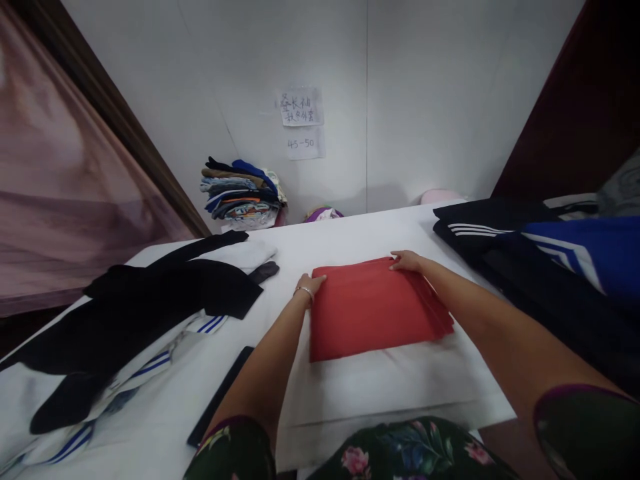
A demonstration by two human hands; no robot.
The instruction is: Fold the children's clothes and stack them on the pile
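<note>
From my remote place I see the red folded cloth (370,310) on the white table (345,237), its long axis running left to right, its layered end pointing right. My right hand (407,261) pinches its far right corner. My left hand (311,285) puts its thumb over the far left corner; its fingers are hidden, so I cannot tell its grip. The upper paper (303,107) has handwritten Chinese; the lower paper (305,143) reads "45-50".

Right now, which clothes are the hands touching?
The folded red cloth: left hand and right hand touch its far corners. Neither touches the black clothes or blue clothes.
</note>
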